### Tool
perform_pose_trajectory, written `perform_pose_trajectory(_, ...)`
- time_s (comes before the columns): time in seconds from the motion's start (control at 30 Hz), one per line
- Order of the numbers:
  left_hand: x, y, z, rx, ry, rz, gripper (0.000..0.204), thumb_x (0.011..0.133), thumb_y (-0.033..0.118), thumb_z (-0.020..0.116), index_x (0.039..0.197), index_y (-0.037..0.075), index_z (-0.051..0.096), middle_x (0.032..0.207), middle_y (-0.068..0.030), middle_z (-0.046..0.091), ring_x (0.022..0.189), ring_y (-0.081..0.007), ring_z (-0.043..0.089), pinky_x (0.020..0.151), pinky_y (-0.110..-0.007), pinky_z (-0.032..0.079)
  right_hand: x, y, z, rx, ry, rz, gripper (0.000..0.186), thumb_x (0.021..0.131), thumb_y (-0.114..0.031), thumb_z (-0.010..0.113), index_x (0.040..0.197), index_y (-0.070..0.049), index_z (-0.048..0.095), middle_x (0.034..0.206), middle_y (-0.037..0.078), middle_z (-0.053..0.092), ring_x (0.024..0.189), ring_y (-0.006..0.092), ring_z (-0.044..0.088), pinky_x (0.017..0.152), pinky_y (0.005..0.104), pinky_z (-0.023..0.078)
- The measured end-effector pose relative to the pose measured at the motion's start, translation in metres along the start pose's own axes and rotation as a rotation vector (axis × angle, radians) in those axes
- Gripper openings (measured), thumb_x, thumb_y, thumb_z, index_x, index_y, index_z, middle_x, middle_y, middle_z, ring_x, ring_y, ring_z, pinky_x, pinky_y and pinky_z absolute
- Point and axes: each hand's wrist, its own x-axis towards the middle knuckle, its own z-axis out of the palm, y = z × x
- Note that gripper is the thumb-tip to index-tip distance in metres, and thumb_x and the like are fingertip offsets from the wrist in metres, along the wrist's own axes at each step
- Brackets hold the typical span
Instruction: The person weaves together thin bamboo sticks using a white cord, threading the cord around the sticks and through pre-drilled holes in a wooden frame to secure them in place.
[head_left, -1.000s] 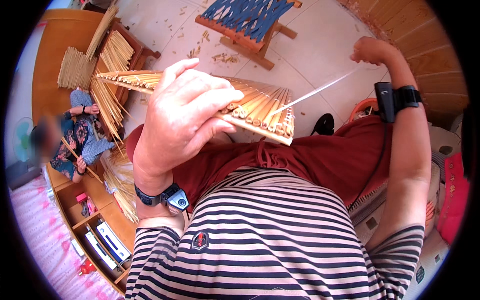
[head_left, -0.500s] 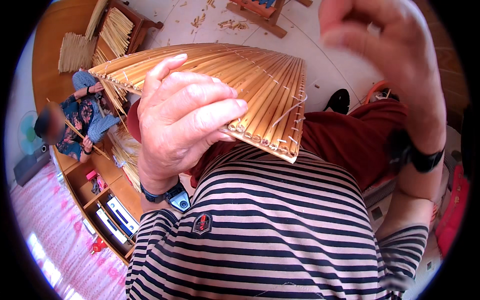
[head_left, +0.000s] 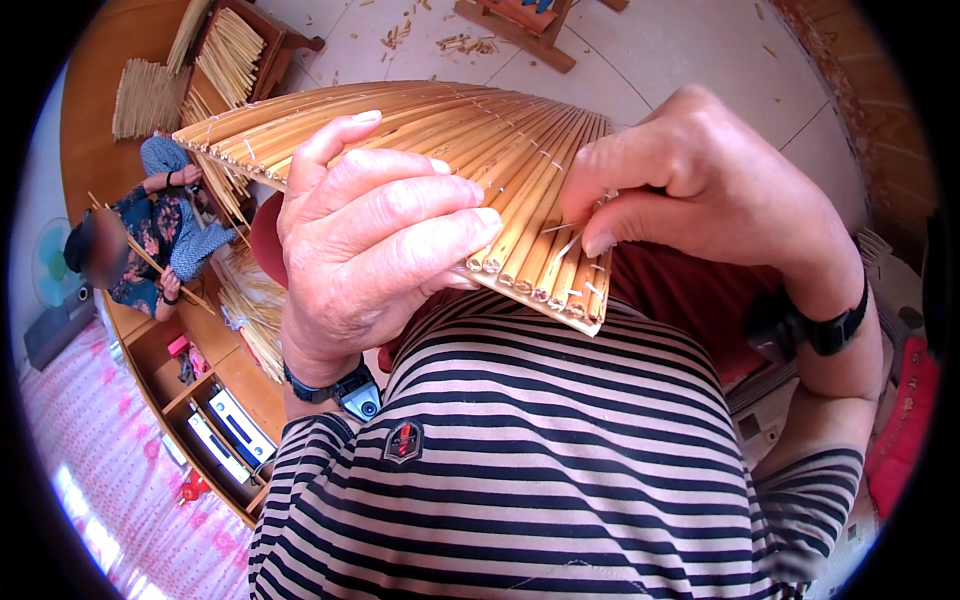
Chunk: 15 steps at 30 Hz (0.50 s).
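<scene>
Honey-brown and glossy, a stalk mat (head_left: 490,130) spans the centre of the frame, its slender round rods (head_left: 518,255) stitched across with white thread (head_left: 566,247). The left hand (head_left: 370,230) grasps its lower edge; the right hand (head_left: 690,190) curls over its right end, whether gripping thread I cannot tell. Stalk offcuts (head_left: 468,45) litter the floor (head_left: 620,60), upper centre.

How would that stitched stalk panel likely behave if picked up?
The panel is probably stiff along its straight stalks, perhaps bendier across them, where thread stitches join them. It seems light, its stalks being slender. Exposed ends might chip.
</scene>
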Motion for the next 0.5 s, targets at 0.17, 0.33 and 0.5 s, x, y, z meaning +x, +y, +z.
perform_pose_trajectory(0.17,-0.002,-0.001,-0.002,0.019,-0.020,-0.008,0.031,0.090,0.039,0.061,0.098,0.012,0.074,0.096,-0.0055,0.074,0.092,-0.0244,0.067,0.106,-0.049,0.038,0.002,0.001,-0.010,-0.107,-0.225,0.176,0.011,0.079,-0.007,0.075,0.086,-0.002,0.067,0.071,0.010,0.065,0.064,0.0270,0.065,0.060,0.0329,0.050)
perform_pose_trajectory(0.33,0.002,-0.002,-0.002,0.020,-0.014,0.000,0.029,0.091,0.038,0.061,0.098,0.013,0.073,0.097,-0.0051,0.074,0.092,-0.0240,0.068,0.105,-0.048,0.038,-0.004,0.012,-0.008,0.076,0.039,0.020,0.009,0.078,-0.002,0.074,0.086,0.000,0.069,0.076,0.012,0.066,0.070,0.0264,0.067,0.061,0.0317,0.050)
perform_pose_trajectory(0.5,0.001,-0.004,-0.002,0.035,-0.009,0.006,0.028,0.092,0.038,0.060,0.099,0.014,0.073,0.096,-0.0049,0.074,0.092,-0.0238,0.068,0.105,-0.048,0.038,0.001,-0.011,-0.021,0.089,-0.065,-0.001,0.007,0.078,0.000,0.074,0.082,0.000,0.070,0.073,0.011,0.067,0.065,0.0251,0.067,0.058,0.0306,0.051)
